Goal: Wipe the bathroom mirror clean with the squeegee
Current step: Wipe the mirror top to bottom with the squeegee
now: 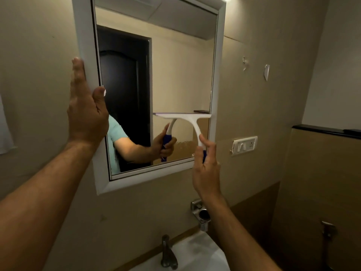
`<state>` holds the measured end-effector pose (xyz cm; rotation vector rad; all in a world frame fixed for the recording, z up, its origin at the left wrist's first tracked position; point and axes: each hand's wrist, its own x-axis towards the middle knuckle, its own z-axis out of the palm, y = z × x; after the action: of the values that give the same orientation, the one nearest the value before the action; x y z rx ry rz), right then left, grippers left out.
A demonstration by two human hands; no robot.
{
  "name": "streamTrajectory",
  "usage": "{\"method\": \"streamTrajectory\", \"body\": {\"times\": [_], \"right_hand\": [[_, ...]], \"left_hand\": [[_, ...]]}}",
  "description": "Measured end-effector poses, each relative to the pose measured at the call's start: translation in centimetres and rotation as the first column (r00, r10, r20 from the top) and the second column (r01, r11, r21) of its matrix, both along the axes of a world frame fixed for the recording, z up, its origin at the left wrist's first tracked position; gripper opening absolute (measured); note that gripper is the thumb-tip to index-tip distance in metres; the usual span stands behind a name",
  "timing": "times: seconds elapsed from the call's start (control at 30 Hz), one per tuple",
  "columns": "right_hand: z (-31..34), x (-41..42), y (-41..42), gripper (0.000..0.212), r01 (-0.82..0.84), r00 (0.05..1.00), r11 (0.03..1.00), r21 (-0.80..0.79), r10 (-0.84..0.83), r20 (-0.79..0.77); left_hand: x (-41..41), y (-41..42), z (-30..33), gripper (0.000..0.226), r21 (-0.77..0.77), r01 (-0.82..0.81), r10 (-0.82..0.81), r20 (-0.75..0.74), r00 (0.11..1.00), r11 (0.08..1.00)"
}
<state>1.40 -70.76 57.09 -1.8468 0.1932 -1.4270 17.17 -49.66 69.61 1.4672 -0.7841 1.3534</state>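
Observation:
A white-framed mirror (218, 55) hangs on the beige wall ahead of me. My right hand (206, 169) grips the blue handle of a white squeegee (192, 119). Its blade lies level against the glass in the lower right part of the mirror, reaching the right frame. My left hand (86, 106) holds the mirror's left frame, fingers straight along the outer side and thumb on the front. The glass reflects my arm, the squeegee and a dark door.
A white sink (197, 255) with a metal tap (168, 253) sits below the mirror. A chrome holder (201, 212) is fixed to the wall under my right wrist. A switch plate (245, 144) is right of the mirror, a black ledge (328, 131) farther right.

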Motion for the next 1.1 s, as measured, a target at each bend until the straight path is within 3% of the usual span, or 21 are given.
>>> {"method": "streamTrajectory", "body": {"times": [0.23, 0.5, 0.8, 1.1], "right_hand": [[-7.6, -2.2, 0.2, 0.026, -0.005, 0.992, 1.000, 0.004, 0.006, -0.125], [-0.7, -0.8, -0.2, 0.032, -0.067, 0.998, 0.995, 0.080, 0.067, 0.008], [-8.3, -2.0, 1.6, 0.034, -0.060, 0.992, 0.988, 0.143, 0.074, -0.099], [-1.7, -1.1, 0.6, 0.031, -0.177, 0.984, 0.962, 0.207, 0.169, 0.054]], "left_hand": [[-0.2, 0.0, -0.2, 0.058, -0.014, 0.003, -0.003, 0.003, 1.000, 1.000], [0.2, -0.1, -0.2, 0.055, -0.031, -0.019, 0.019, 0.022, 1.000, 0.999], [-0.4, -0.2, -0.3, 0.055, -0.038, -0.028, 0.029, 0.032, 0.999, 0.999], [-0.5, -0.3, -0.4, 0.054, -0.037, -0.048, 0.049, 0.045, 0.998, 0.998]]}}
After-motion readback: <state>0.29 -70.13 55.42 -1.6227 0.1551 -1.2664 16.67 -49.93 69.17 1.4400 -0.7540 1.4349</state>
